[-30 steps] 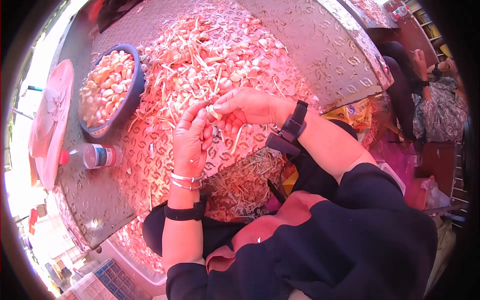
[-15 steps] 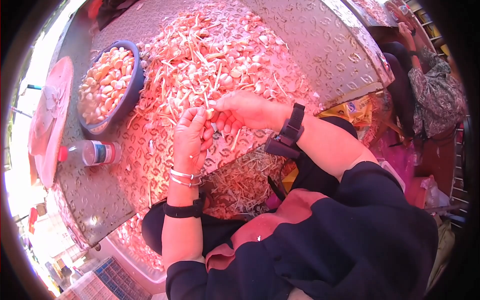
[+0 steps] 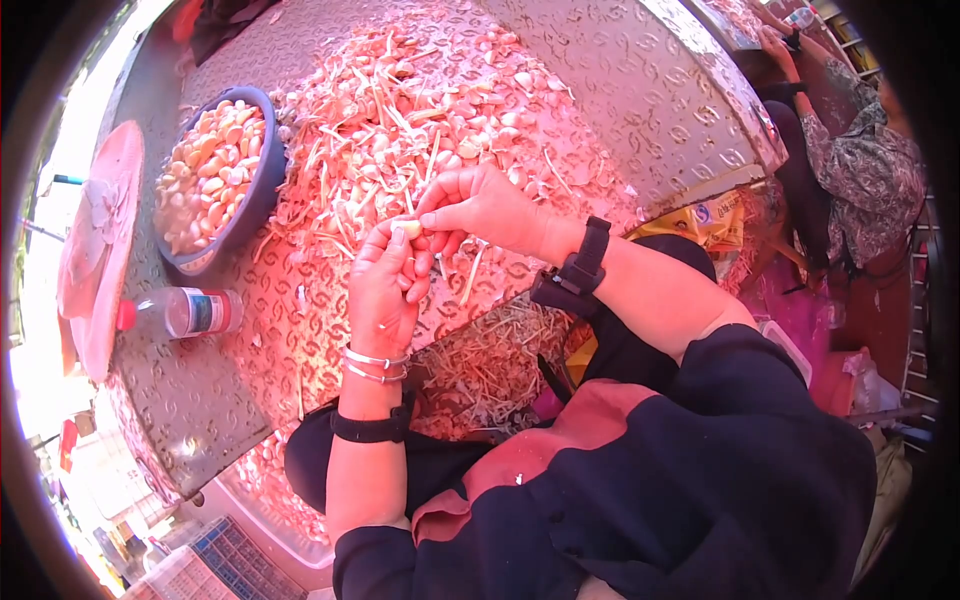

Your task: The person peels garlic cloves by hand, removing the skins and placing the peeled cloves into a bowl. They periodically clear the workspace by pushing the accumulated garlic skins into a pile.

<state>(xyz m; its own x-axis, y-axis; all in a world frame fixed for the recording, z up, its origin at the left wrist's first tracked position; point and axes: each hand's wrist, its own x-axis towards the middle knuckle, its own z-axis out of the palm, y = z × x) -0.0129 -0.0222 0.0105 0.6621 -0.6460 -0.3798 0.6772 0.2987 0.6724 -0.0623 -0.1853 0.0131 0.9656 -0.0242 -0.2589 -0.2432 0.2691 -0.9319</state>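
A pale garlic clove (image 3: 408, 228) is pinched at the fingertips of my left hand (image 3: 388, 275), whose other fingers curl inward. My right hand (image 3: 485, 212) meets it from the right, thumb and forefinger closed at the clove's edge; whether they grip the clove itself or a bit of its skin is too small to tell. Just beyond both hands spreads a heap of loose garlic cloves, skins and dry stalks (image 3: 400, 120) on the patterned metal table (image 3: 640, 90). At the left stands a blue bowl (image 3: 270, 180) full of peeled cloves (image 3: 212, 170).
A clear bottle with a red cap (image 3: 195, 312) lies by a pink straw hat (image 3: 105, 240) at the left. Below the table edge are stalk scraps (image 3: 490, 360) and a tub of cloves (image 3: 275, 490). Another person in a patterned top (image 3: 870, 180) sits at the upper right.
My right hand has shifted slightly up, its fingers now drawn into a pinch. The clove shows more plainly at my left fingertips. The other person's arms have moved.
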